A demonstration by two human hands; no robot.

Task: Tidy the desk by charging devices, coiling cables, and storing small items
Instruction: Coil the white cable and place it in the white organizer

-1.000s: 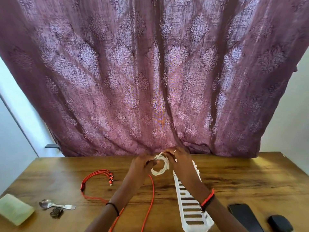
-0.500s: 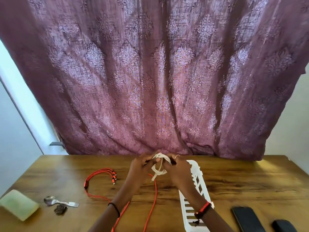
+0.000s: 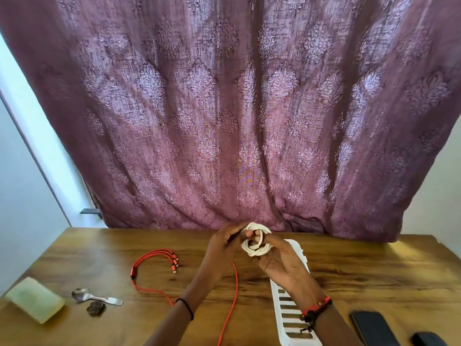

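The only view comes from the camera on my head. It looks forward and somewhat down from above the near side of the tabletop point(image 3: 374, 270), facing the purple curtain point(image 3: 237, 108) that hangs behind the far edge and fills most of the frame. The wide lens bends the pale walls point(image 3: 27, 183) at either side. My left hand point(image 3: 222, 250) and right hand point(image 3: 282, 263), together holding the white cable point(image 3: 255, 250), sit low in the middle, near the lens, with my forearms running in from the bottom edge. The tabletop takes only the lower third, its near part cut off by the frame.
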